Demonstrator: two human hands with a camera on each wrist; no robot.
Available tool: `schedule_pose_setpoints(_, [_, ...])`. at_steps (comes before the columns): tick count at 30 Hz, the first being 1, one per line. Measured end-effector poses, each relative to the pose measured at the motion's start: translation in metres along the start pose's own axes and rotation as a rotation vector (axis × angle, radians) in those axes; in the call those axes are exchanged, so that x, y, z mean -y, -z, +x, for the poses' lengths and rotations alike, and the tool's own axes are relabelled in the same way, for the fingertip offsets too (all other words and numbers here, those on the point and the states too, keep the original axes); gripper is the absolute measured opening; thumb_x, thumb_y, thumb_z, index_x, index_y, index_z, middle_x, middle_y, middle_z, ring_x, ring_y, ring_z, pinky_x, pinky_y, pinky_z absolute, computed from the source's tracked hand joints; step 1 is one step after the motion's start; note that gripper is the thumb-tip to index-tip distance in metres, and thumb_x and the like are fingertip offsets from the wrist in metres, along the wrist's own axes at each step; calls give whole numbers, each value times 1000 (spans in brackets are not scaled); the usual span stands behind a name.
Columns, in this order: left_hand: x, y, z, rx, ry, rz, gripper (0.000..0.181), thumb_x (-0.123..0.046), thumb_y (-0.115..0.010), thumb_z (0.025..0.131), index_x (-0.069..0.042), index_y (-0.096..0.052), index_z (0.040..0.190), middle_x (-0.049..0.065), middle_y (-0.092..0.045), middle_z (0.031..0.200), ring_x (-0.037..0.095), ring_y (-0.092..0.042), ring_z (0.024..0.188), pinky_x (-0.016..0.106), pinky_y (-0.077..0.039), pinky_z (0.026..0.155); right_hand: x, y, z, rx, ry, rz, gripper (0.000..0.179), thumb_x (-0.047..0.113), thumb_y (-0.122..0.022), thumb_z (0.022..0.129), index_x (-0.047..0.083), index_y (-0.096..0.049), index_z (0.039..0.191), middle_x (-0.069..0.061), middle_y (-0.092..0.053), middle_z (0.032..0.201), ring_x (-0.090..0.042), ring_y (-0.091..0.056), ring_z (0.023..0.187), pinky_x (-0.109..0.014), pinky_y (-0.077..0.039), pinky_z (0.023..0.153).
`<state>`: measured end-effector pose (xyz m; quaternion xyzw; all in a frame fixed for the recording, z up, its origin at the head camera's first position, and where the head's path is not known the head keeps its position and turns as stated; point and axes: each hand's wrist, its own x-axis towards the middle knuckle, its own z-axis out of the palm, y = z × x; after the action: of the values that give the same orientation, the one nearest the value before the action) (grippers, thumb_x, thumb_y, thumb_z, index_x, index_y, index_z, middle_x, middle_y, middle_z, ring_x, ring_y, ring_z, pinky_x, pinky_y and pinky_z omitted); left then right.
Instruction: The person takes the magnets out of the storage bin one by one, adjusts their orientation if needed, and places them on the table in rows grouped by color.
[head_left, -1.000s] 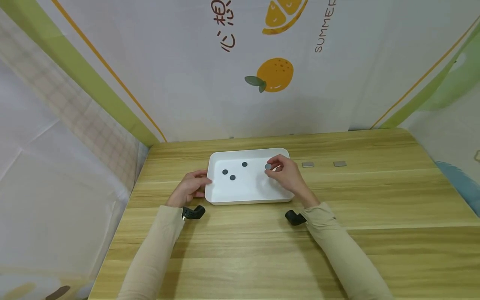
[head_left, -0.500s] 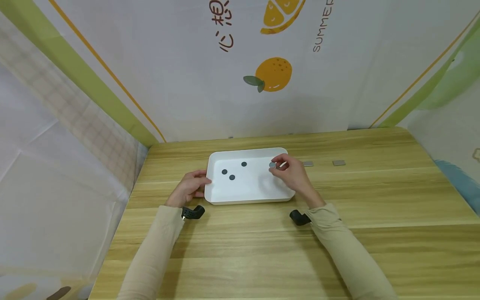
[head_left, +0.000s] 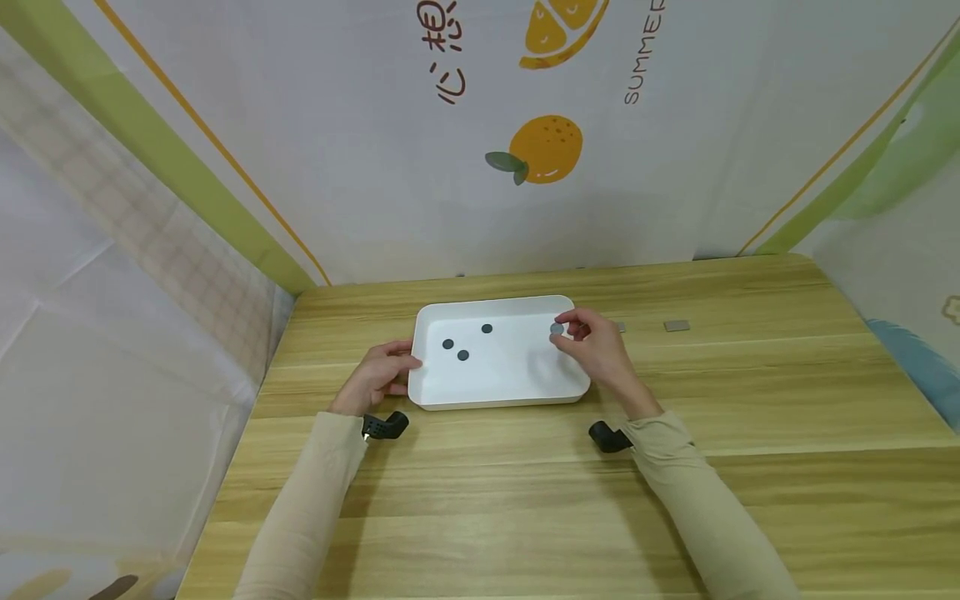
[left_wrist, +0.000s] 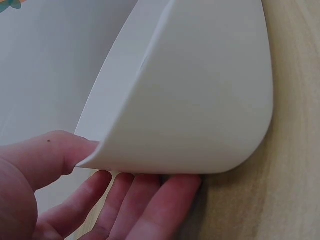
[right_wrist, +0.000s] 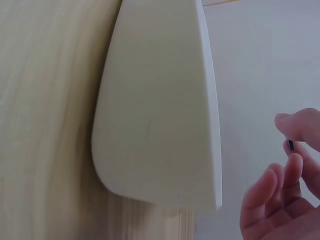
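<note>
Shifted rightward, the right hand [head_left: 598, 348] pinches a grey disc [head_left: 557, 329]; left hand [head_left: 375, 375] grips the tray [head_left: 510, 373] holding three dark discs [head_left: 462, 355].

With my right hand [right_wrist: 290, 190], I pinch a thin dark piece [right_wrist: 291, 145], seen edge-on, between thumb and index finger, the remaining fingers bent and apart from the white tray [right_wrist: 155, 105], its outer wall facing the view, the wood-grain table [right_wrist: 45, 120] alongside and a pale backdrop [right_wrist: 255, 65] beyond.
</note>
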<state>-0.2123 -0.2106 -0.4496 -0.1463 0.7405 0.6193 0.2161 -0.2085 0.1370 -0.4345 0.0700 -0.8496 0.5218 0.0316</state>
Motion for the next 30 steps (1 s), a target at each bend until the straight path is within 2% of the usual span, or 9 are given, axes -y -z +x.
schedule_pose_setpoints(5, [2, 2, 2, 9, 1, -19, 59, -5, -59, 91, -2, -36, 146, 14, -57, 125, 10, -66, 74, 27, -58, 62, -1, 5, -1, -16, -7, 1, 26, 10, -73, 83, 1, -67, 107, -6, -53, 83, -19, -49, 77, -17, -42, 62])
schedule_pose_setpoints(10, [1, 1, 0, 12, 2, -19, 60, -5, -59, 90, -2, -36, 145, 15, -57, 127, 10, -66, 75, 27, -59, 63, -2, 10, -3, -28, -14, -5, 27, 8, -72, 83, 1, -66, 108, -6, -53, 84, -19, -50, 77, -15, -43, 63])
schedule_pose_setpoints(17, [0, 1, -2, 31, -19, -25, 61, -6, -61, 88, 1, -37, 144, 11, -60, 118, 12, -67, 77, 28, -59, 64, -7, 17, -3, -31, -14, -15, 28, 9, -71, 85, -1, -66, 111, -8, -55, 87, -20, -52, 80, -13, -44, 65])
schedule_pose_setpoints(24, [1, 0, 2, 3, 13, -18, 59, -6, -60, 90, -4, -38, 145, 13, -57, 125, 11, -67, 74, 28, -59, 64, -14, 26, -2, -49, -20, -43, 28, 8, -70, 85, 0, -67, 112, -9, -57, 88, -18, -52, 79, -12, -44, 64])
schedule_pose_setpoints(30, [2, 0, 3, 4, 1, -32, 60, -4, -59, 90, -3, -37, 146, 15, -54, 131, 9, -66, 75, 28, -59, 62, -19, 37, -1, -76, -31, -67, 27, 11, -70, 86, 0, -67, 111, -7, -57, 88, -14, -52, 76, -13, -43, 63])
